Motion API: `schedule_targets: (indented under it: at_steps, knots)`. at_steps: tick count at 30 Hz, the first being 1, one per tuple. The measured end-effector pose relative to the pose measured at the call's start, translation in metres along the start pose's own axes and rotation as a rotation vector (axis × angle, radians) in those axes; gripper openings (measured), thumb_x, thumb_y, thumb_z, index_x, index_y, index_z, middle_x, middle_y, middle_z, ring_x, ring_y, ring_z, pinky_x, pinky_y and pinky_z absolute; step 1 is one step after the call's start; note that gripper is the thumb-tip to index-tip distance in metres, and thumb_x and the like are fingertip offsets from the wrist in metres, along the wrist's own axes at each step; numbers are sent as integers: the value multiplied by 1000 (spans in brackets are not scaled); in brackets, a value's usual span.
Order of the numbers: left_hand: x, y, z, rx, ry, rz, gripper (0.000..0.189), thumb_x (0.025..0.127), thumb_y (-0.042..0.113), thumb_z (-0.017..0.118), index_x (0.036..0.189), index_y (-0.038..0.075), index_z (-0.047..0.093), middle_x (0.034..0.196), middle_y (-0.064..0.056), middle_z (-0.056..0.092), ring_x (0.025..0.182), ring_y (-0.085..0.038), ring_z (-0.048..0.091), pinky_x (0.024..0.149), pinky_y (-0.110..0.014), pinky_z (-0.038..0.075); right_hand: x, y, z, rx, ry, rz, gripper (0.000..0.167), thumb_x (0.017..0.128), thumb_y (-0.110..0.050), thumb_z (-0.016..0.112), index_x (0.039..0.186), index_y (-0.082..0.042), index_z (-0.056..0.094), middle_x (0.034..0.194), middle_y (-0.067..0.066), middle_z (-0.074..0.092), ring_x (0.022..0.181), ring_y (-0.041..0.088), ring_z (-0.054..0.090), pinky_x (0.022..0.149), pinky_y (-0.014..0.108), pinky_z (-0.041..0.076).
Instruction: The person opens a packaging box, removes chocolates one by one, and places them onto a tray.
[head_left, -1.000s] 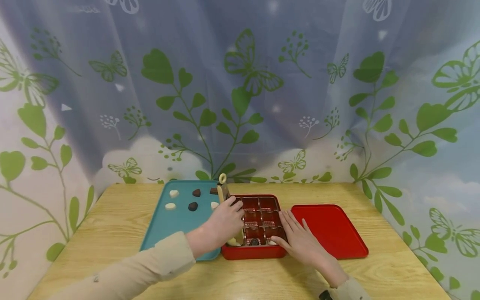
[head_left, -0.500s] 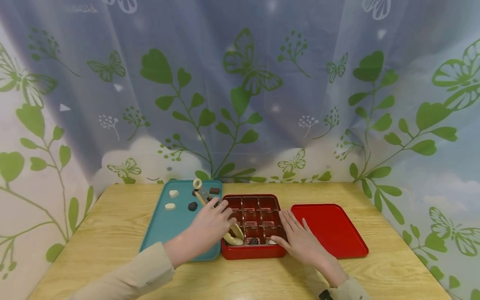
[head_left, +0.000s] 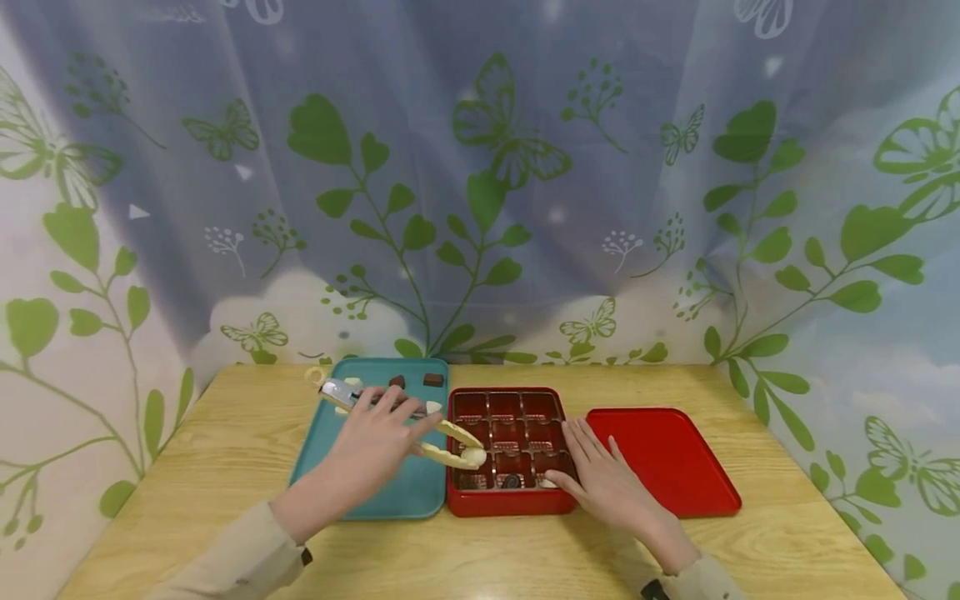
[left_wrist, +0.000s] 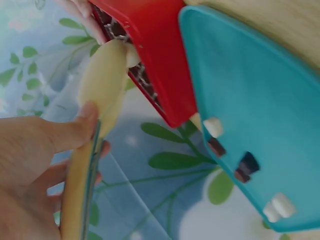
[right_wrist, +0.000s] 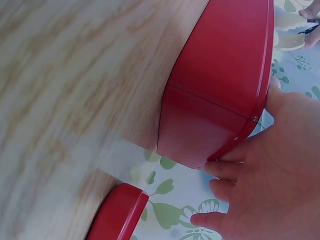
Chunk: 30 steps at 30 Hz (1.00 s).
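Note:
My left hand (head_left: 375,442) grips a pair of cream-tipped tongs (head_left: 442,455), whose ring end points left over the teal tray. Between their tips is a round white chocolate (head_left: 473,457), above the front-left part of the red box (head_left: 517,503). Clear dividers split the box into several compartments. In its front row lie a dark chocolate (head_left: 512,482) and a white chocolate (head_left: 549,481), the latter partly hidden by my right thumb. My right hand (head_left: 611,487) rests against the box's right side with fingers extended; the right wrist view shows its fingers along the rim.
Left of the box, the teal tray (head_left: 408,500) bears several chocolates, among them a brown block (head_left: 433,379) and a white piece (head_left: 433,407). A flat red lid (head_left: 663,458) lies right of the box on the wooden table (head_left: 525,558). A patterned curtain (head_left: 480,167) hangs behind.
My left hand has moved left, and the tongs have swung from steep to nearly flat. Their tips have risen from the front-left compartment with the white chocolate. My right hand stays put.

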<state>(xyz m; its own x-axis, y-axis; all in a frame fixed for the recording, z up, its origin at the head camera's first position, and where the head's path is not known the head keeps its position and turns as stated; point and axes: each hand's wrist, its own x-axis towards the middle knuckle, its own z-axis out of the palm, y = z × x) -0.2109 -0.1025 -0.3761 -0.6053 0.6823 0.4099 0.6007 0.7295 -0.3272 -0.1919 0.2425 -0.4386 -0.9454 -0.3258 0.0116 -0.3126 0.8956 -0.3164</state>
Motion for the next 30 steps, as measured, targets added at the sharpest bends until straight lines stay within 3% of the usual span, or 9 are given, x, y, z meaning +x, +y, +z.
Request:
schedule_targets:
  at_steps: [5, 12, 15, 20, 25, 30]
  knots:
    - [-11, -10, 1, -45, 66, -65, 52, 80, 37, 82, 130, 27, 70, 113, 1, 69, 104, -26, 58, 93, -50, 48, 1, 1, 1, 0, 2, 0, 86, 103, -57, 46, 160, 2, 18, 167, 19, 14, 155, 38, 10, 119, 68, 9]
    - [-34, -30, 4, -57, 148, -169, 51, 75, 30, 88, 124, 26, 74, 109, 0, 70, 105, -29, 60, 88, -51, 48, 1, 1, 2, 6, -1, 0, 86, 103, -56, 47, 160, 2, 18, 168, 18, 13, 155, 38, 10, 119, 68, 9]
    - [-48, -41, 4, -39, 143, -222, 52, 73, 28, 88, 123, 26, 74, 109, 0, 70, 104, -29, 60, 87, -52, 47, 1, 1, 2, 7, -1, 1, 86, 103, -56, 47, 160, 2, 18, 168, 18, 13, 155, 38, 10, 119, 68, 9]
    - [-79, -62, 2, 10, 79, -287, 55, 72, 26, 90, 125, 24, 74, 108, -2, 70, 102, -30, 60, 87, -54, 46, 0, 0, 2, 13, 1, -4, 86, 104, -56, 46, 160, 3, 18, 167, 20, 14, 154, 39, 11, 118, 69, 9]
    - [-106, -82, 8, 57, 87, -297, 58, 67, 21, 93, 122, 21, 75, 104, -5, 70, 98, -32, 60, 85, -55, 46, 0, 2, 2, 12, 1, 5, 86, 103, -56, 47, 160, 2, 18, 167, 19, 13, 155, 39, 10, 119, 68, 8]
    - [-119, -97, 13, 91, 70, -274, 52, 70, 23, 88, 120, 17, 75, 103, -9, 69, 97, -34, 60, 83, -55, 47, 2, 1, 3, 5, 5, 2, 86, 103, -56, 47, 160, 2, 17, 167, 20, 14, 155, 39, 10, 119, 68, 9]
